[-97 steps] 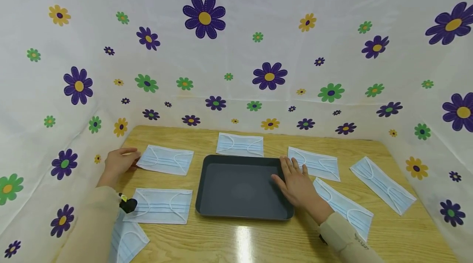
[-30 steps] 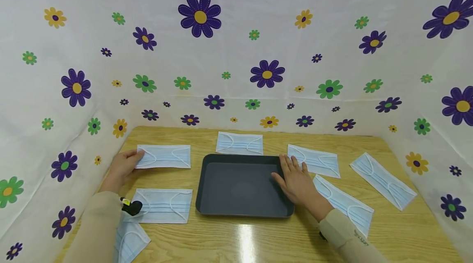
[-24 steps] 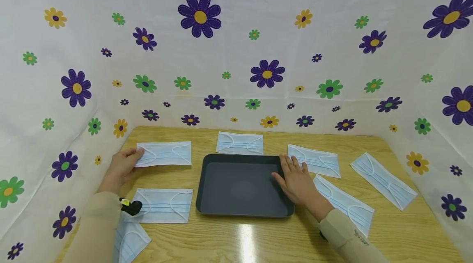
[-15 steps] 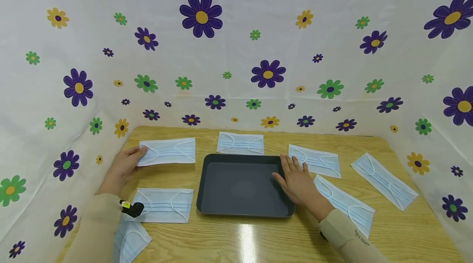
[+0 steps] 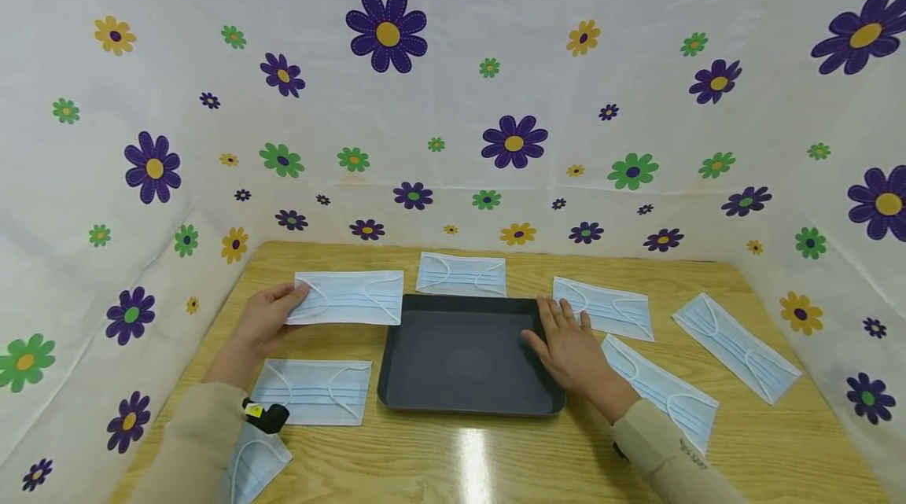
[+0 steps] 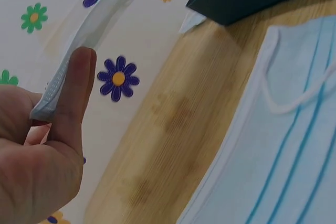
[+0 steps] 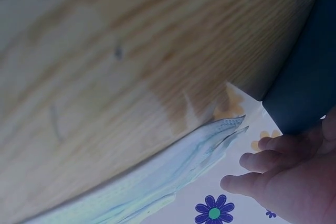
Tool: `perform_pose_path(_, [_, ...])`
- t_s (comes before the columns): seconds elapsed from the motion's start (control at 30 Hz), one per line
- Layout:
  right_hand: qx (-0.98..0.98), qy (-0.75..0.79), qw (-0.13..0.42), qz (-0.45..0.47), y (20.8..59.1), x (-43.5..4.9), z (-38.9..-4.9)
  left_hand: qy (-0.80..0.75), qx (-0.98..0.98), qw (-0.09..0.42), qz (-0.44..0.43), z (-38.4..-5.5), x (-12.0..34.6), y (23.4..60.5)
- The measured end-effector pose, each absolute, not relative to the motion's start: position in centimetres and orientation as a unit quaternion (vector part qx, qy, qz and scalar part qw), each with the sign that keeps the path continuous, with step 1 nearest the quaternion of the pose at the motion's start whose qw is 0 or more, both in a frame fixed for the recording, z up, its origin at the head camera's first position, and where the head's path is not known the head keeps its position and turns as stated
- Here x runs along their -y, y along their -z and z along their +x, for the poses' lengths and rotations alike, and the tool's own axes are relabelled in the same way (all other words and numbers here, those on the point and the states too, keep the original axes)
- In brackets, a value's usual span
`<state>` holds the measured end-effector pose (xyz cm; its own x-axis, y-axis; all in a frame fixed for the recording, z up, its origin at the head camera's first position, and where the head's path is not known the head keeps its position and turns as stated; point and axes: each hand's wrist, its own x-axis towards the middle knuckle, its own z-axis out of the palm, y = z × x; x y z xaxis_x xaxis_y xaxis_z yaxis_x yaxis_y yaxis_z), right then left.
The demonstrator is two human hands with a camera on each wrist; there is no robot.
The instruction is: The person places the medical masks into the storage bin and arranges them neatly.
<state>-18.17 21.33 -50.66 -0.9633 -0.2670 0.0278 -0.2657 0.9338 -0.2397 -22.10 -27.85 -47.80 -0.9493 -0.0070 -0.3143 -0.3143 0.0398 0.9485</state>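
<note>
My left hand (image 5: pixel 269 317) pinches the left end of a pale blue face mask (image 5: pixel 348 298) between thumb and fingers. The held mask is up off the table, and its right end overlaps the upper left corner of a dark grey tray (image 5: pixel 467 358). From the left wrist view, the pinched mask (image 6: pixel 97 27) shows edge-on above the fingers. My right hand (image 5: pixel 572 347) rests with straight fingers on the tray's right rim. In the right wrist view its fingers lie beside the dark tray wall (image 7: pixel 302 77).
Several more masks lie flat on the wooden table (image 5: pixel 396 465): one behind the tray (image 5: pixel 460 274), one left of it (image 5: pixel 314 392), one at the lower left (image 5: pixel 258 461), and others to the right, including the far-right mask (image 5: pixel 736 347). A flowered cloth (image 5: pixel 439 79) encloses the table's back and sides.
My left hand has taken hold of the upper left mask, lifted it and carried it right to the tray's corner. The right hand has stayed on the tray rim.
</note>
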Motion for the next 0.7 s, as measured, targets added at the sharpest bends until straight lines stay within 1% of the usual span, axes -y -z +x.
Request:
perform_pose_path(0.3, [-0.985,0.106,-0.013,-0.137,50.9,-21.4,-18.3,-0.699,-0.694,0.121,-0.122,-21.0,24.0,47.5])
perform_pose_path(0.47, [-0.985,0.105,-0.008,-0.134,50.8,-21.4,-18.3,-0.69,-0.703,0.121,-0.125,-20.6,22.1,48.1])
perform_pose_path(0.7, [-0.985,0.107,-0.008,-0.133,50.7,-21.3,-18.2,-0.693,-0.704,0.106,-0.117,-20.3,19.5,48.7])
